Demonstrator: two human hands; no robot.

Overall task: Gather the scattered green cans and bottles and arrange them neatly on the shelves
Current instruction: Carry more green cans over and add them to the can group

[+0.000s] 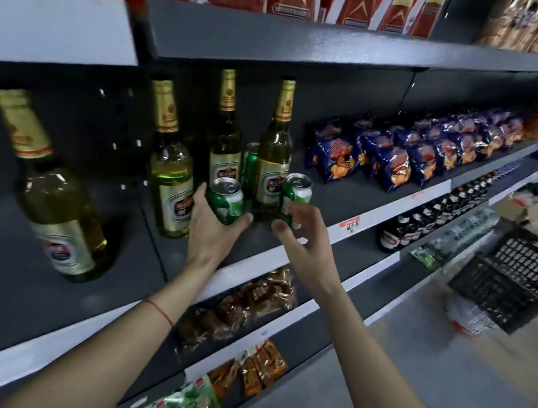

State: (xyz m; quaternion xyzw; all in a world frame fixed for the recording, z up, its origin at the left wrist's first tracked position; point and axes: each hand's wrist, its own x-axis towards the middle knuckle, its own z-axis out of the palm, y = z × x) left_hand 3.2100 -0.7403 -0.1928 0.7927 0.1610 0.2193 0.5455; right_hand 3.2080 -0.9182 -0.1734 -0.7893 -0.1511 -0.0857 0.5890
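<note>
Both bare forearms reach forward and up, nearly parallel. The left hand (212,227) has its thumb and fingers curled round a can (226,199). The right hand (301,232) is just beside it, fingers loosely bent and spread. A thin red string circles the left forearm.

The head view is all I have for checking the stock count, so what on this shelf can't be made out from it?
- Third green can: mostly hidden behind two bottles.
- Right can: the right hand covers its lower part; whether the fingers touch it cannot be told.
- Bottle labels: blurred, unreadable.
- Price tag: too small to read.
- Left can: base covered by the left hand.
</note>
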